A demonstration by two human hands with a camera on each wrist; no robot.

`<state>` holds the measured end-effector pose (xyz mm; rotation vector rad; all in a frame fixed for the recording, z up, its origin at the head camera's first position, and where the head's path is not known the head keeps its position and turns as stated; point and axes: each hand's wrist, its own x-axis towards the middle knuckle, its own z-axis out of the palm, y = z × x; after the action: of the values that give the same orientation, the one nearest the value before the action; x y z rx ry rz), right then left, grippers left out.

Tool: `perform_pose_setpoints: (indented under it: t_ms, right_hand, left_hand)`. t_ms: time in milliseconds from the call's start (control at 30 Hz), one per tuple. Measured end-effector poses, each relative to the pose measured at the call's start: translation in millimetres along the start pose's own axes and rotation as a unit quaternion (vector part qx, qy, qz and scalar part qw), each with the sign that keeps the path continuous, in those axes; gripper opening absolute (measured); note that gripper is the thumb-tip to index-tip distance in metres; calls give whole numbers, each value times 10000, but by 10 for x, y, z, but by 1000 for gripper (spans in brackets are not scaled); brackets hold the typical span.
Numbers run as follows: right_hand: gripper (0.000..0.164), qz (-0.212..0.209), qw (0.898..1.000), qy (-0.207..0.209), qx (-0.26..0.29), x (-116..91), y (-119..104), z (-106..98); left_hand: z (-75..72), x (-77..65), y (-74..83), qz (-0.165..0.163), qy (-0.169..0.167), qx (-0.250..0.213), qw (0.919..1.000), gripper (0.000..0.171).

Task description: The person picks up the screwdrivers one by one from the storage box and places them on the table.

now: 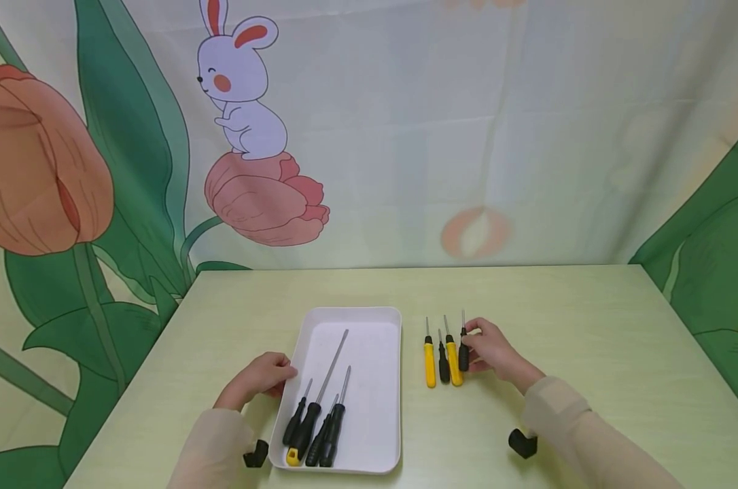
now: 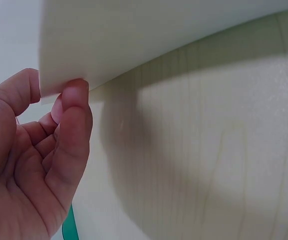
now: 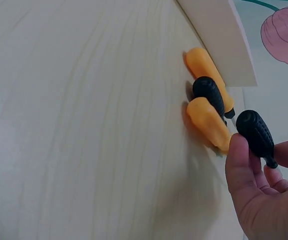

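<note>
My left hand [image 1: 260, 375] pinches the left rim of a white tray [image 1: 378, 380]; in the left wrist view the thumb and fingers [image 2: 74, 135] lie on either side of its edge. Inside the tray, toward the near left, lie several screwdrivers with black handles [image 1: 334, 431], one with a yellow end [image 1: 292, 456]. To the right of the tray, my right hand [image 1: 494, 352] grips a small black screwdriver [image 3: 255, 131] by its handle between thumb and fingers. Beside it lie two yellow-handled screwdrivers [image 1: 430, 363] with a black one [image 1: 444, 367] between them, shafts pointing away.
Everything stands on a pale wood-grain table [image 1: 595, 326]. A printed curtain [image 1: 393, 136] with a rabbit and tulips hangs behind its far edge. Black mounts sit by both wrists, one near the tray's near left corner [image 1: 274, 462].
</note>
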<state>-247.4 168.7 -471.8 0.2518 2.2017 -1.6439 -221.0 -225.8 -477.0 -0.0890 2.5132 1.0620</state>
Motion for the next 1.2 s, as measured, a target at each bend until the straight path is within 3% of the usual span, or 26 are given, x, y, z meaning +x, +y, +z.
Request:
perform_pose_setpoints:
  t_ms: [100,333,1200]
  right_hand:
    - [29,30,9999,-13,-106,4,12,-12]
    - [27,-17,9995,-33,-308,49,86,-29]
    - [19,184,9972,116,-721,130,158,-3]
  left_hand:
    - [-6,-8,6,35,-33,-14,10000,18]
    - [22,-54,112,-292,209,159,9992,14]
    - [26,-55,102,-242,155,-11,9996,13]
